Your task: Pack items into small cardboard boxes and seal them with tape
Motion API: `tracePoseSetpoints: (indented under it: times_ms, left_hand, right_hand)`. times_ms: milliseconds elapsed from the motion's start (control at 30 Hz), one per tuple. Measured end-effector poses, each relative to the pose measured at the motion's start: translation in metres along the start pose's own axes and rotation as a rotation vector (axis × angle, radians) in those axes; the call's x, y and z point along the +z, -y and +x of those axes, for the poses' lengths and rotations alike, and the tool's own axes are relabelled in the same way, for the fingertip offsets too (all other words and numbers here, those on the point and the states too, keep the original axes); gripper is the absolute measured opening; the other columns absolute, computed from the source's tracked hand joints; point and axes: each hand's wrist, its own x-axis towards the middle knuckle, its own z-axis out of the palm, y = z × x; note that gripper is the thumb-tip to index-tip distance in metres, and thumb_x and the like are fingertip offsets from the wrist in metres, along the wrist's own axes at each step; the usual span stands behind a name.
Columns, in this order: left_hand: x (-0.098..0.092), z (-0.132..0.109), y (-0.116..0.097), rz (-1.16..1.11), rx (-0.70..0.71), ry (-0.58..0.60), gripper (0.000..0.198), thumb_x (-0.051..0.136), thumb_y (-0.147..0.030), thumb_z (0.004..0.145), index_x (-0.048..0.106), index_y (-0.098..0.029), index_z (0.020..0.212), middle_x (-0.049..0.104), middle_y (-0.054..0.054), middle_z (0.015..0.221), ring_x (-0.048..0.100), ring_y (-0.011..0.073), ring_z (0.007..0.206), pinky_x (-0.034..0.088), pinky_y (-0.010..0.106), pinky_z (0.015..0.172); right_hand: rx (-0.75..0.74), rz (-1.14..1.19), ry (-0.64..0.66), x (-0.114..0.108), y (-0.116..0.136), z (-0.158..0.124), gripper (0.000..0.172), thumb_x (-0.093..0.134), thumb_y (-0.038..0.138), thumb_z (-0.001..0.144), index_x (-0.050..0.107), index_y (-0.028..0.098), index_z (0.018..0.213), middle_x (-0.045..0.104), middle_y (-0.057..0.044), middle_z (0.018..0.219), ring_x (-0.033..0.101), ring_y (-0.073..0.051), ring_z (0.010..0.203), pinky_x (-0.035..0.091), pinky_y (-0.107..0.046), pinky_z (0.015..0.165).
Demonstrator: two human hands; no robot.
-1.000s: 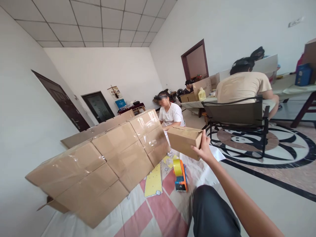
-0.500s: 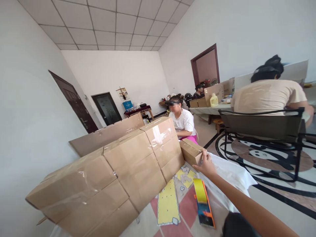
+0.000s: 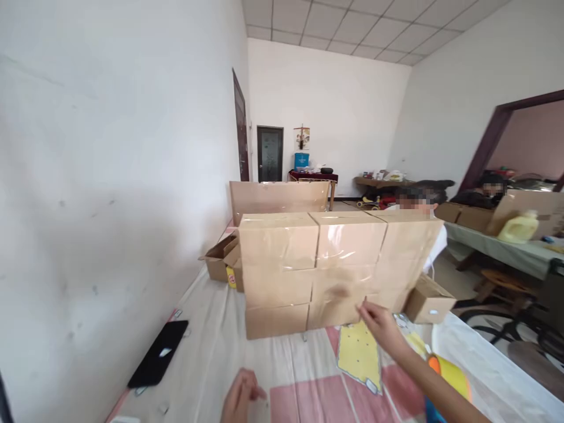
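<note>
My right hand (image 3: 379,326) is raised in front of the stacked cardboard boxes (image 3: 277,249), with its fingers drawn together in a pinch. What sits between the fingertips, if anything, is too small to make out. Low in the picture, my left hand (image 3: 241,392) is over the cloth with curled, slightly blurred fingers, and I see nothing in it. A tape dispenser with a wide yellow roll of tape (image 3: 460,376) lies under my right forearm, partly hidden. To the right of the stack is a small cardboard box (image 3: 429,308), apart from both hands.
The table is covered by a pink-and-white cloth (image 3: 211,352) with a yellow printed patch (image 3: 359,355). At left lies a black phone (image 3: 159,353). Open cartons (image 3: 220,258) stand beside the stack; a large cardboard panel (image 3: 277,197) is behind. A person (image 3: 438,247) sits beyond the boxes.
My view has swung left. My right hand has let go of the small box and moved left, in front of the stack. My left hand has come into view.
</note>
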Motion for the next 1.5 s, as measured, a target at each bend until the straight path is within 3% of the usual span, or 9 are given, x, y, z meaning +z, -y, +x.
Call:
tracePoseSetpoints:
  times_ms: [33, 100, 267, 333, 433, 600, 833, 1067, 1500]
  left_hand:
    - [-0.009, 0.019, 0.001, -0.069, -0.010, -0.040, 0.049, 0.035, -0.054, 0.103, 0.061, -0.019, 0.081, 0.066, 0.002, 0.077, 0.067, 0.0165, 0.074, 0.058, 0.034, 0.078]
    - [-0.028, 0.063, 0.001, -0.313, -0.059, -0.270, 0.042, 0.049, -0.058, 0.091, 0.056, -0.020, 0.073, 0.065, 0.003, 0.071, 0.069, 0.0211, 0.071, 0.057, 0.034, 0.068]
    - [-0.057, 0.172, 0.000, -0.223, -0.074, -0.527, 0.025, 0.042, -0.036, 0.091, 0.053, -0.019, 0.105, 0.065, 0.007, 0.102, 0.071, 0.0196, 0.091, 0.058, 0.033, 0.079]
    - [-0.065, 0.208, 0.000, -0.117, -0.060, -0.529, 0.030, 0.042, -0.030, 0.090, 0.051, -0.018, 0.117, 0.065, 0.010, 0.113, 0.071, 0.0189, 0.092, 0.057, 0.035, 0.083]
    - [-0.085, 0.255, -0.002, 0.119, 0.013, -0.482, 0.047, 0.049, -0.022, 0.087, 0.048, -0.014, 0.133, 0.056, 0.018, 0.137, 0.063, 0.0247, 0.118, 0.049, 0.043, 0.105]
    - [-0.125, 0.336, -0.018, 0.556, 0.194, -0.185, 0.054, 0.057, -0.018, 0.092, 0.049, -0.016, 0.145, 0.046, 0.018, 0.156, 0.033, 0.0318, 0.151, 0.025, 0.053, 0.125]
    - [-0.119, 0.394, -0.026, 0.980, 0.234, 0.264, 0.037, 0.065, -0.041, 0.096, 0.064, -0.017, 0.124, 0.064, 0.011, 0.131, 0.061, 0.0264, 0.121, 0.050, 0.053, 0.105]
    - [-0.111, 0.383, -0.022, 1.119, 0.200, 0.273, 0.034, 0.062, -0.041, 0.098, 0.066, -0.017, 0.122, 0.065, 0.010, 0.131, 0.060, 0.0268, 0.125, 0.047, 0.055, 0.109]
    - [-0.129, 0.353, -0.028, 1.130, 0.115, 0.337, 0.028, 0.060, -0.040, 0.099, 0.070, -0.017, 0.111, 0.067, 0.010, 0.130, 0.058, 0.0262, 0.128, 0.041, 0.057, 0.114]
  right_hand:
    - [-0.070, 0.038, 0.111, 0.024, 0.031, 0.000, 0.050, 0.044, 0.052, 0.100, 0.039, 0.023, 0.060, 0.044, 0.001, 0.057, 0.047, -0.015, 0.056, 0.035, -0.028, 0.057]
    - [-0.208, 0.103, 0.303, 0.070, 0.089, 0.001, 0.047, 0.043, 0.044, 0.103, 0.044, 0.021, 0.062, 0.051, 0.000, 0.064, 0.051, -0.014, 0.061, 0.039, -0.026, 0.062]
    - [-0.375, 0.346, 0.484, 0.189, 0.193, 0.007, 0.021, 0.053, 0.026, 0.096, 0.068, 0.020, 0.081, 0.068, -0.004, 0.084, 0.062, -0.015, 0.078, 0.048, -0.024, 0.070]
    - [-0.232, 0.464, 0.495, 0.244, 0.215, 0.012, 0.020, 0.056, 0.021, 0.090, 0.073, 0.021, 0.101, 0.073, -0.006, 0.103, 0.068, -0.015, 0.083, 0.052, -0.024, 0.070]
    - [-0.013, 0.488, 0.427, 0.324, 0.232, 0.034, 0.049, 0.053, 0.013, 0.084, 0.066, 0.023, 0.131, 0.063, -0.009, 0.140, 0.071, -0.018, 0.103, 0.058, -0.027, 0.080]
    - [0.068, 0.425, 0.342, 0.407, 0.244, 0.104, 0.076, 0.052, 0.003, 0.076, 0.050, 0.014, 0.152, 0.036, -0.015, 0.166, 0.037, -0.024, 0.152, 0.040, -0.037, 0.117]
    - [0.415, 0.231, 0.163, 0.447, 0.251, 0.140, 0.081, 0.052, 0.000, 0.074, 0.042, 0.006, 0.155, 0.030, -0.025, 0.165, 0.043, -0.039, 0.145, 0.039, -0.051, 0.113]
    - [0.482, 0.183, -0.116, 0.447, 0.257, 0.150, 0.036, 0.042, 0.019, 0.094, 0.071, 0.014, 0.115, 0.064, -0.023, 0.133, 0.059, -0.037, 0.122, 0.041, -0.048, 0.103]
    - [0.454, 0.320, -0.200, 0.457, 0.250, 0.137, 0.059, 0.053, 0.005, 0.079, 0.059, 0.014, 0.137, 0.068, -0.022, 0.129, 0.060, -0.037, 0.129, 0.047, -0.047, 0.106]
